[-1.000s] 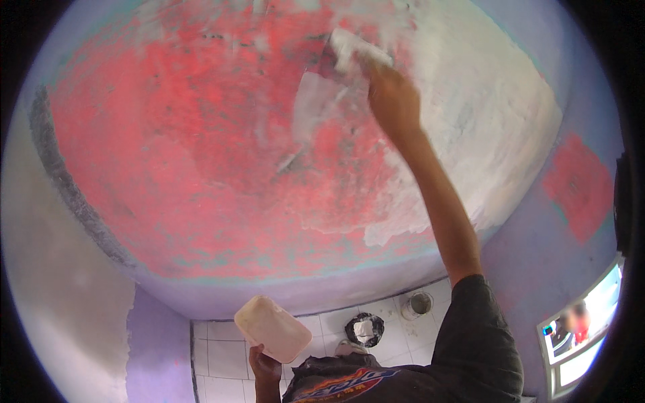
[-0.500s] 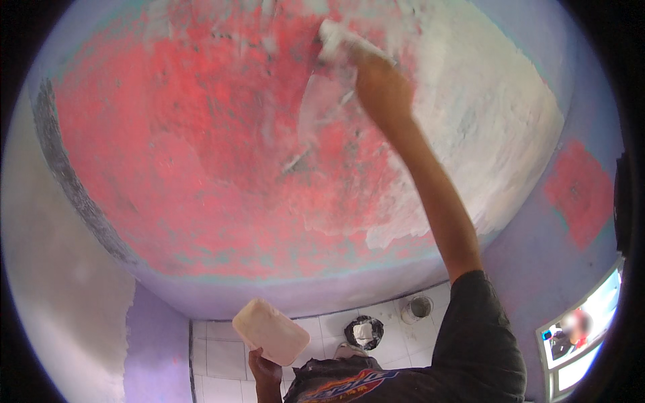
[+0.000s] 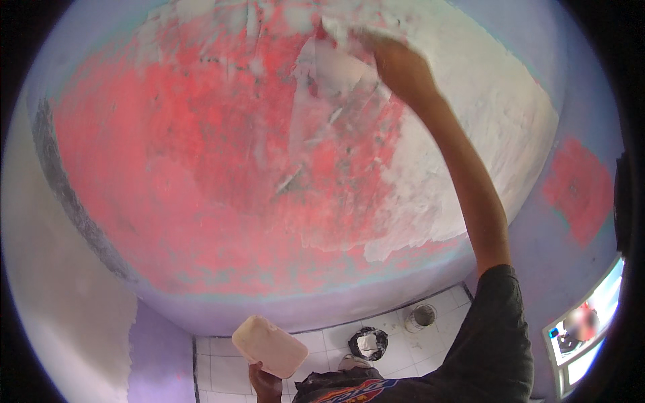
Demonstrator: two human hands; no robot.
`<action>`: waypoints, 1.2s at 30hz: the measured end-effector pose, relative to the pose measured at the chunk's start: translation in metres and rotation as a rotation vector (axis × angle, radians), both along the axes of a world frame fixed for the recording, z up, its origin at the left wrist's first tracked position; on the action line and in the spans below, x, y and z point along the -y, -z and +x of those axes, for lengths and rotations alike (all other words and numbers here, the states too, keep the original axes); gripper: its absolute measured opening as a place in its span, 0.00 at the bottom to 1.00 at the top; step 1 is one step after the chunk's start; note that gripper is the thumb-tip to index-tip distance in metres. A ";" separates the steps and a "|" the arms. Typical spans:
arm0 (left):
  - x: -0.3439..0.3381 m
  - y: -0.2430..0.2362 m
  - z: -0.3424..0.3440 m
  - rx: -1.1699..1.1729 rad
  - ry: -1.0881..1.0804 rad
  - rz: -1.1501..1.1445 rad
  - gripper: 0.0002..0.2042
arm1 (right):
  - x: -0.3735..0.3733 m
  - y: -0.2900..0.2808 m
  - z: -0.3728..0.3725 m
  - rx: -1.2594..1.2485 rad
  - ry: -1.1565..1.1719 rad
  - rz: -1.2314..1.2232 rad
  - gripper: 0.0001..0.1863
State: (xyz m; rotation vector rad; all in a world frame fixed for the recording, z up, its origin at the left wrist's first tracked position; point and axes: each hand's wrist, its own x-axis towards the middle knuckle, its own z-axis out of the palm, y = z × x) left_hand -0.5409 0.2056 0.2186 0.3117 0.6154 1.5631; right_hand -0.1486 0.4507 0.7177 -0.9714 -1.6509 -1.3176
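My right hand (image 3: pixel 401 66) is raised high against the wall, closed on a white-smeared putty knife (image 3: pixel 338 30) whose outline is blurred. The blade lies at the upper part of the red painted wall (image 3: pixel 195 141), beside a fresh patch of white putty (image 3: pixel 346 67). Low in front of me, my left hand (image 3: pixel 266 381) grips a cream, rectangular plastic container (image 3: pixel 271 346) by its near edge. I cannot tell what is inside it.
Below, on the white tiled floor (image 3: pixel 228 373), stand a black-rimmed container with white material (image 3: pixel 367 344) and a grey bucket (image 3: pixel 421 317). Dried white putty (image 3: pixel 463 154) covers the wall's right side. A window (image 3: pixel 583 336) with a person beyond is at lower right.
My right hand and the putty knife have shifted a little up and right, and more white putty shows on the wall beneath them. The left hand still holds the container.
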 end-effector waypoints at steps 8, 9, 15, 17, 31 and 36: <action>-0.012 -0.027 0.016 -0.175 -0.010 0.057 0.35 | 0.026 0.246 -0.006 0.172 -0.010 -0.463 0.25; -0.011 -0.026 0.010 -0.146 0.024 0.062 0.35 | 0.018 0.205 -0.004 0.095 0.004 -0.383 0.23; -0.006 -0.030 0.003 -0.113 0.062 0.049 0.37 | 0.027 0.012 0.028 -0.154 0.088 -0.114 0.20; -0.008 -0.023 0.003 -0.128 0.012 0.004 0.37 | -0.002 0.092 0.034 -0.044 0.240 -0.305 0.21; -0.011 0.007 0.001 -0.133 0.117 -0.046 0.33 | 0.012 -0.002 0.046 -0.141 0.126 -0.052 0.18; -0.008 -0.002 0.024 -0.027 0.073 0.028 0.33 | 0.015 0.248 0.028 0.298 -0.023 -0.394 0.26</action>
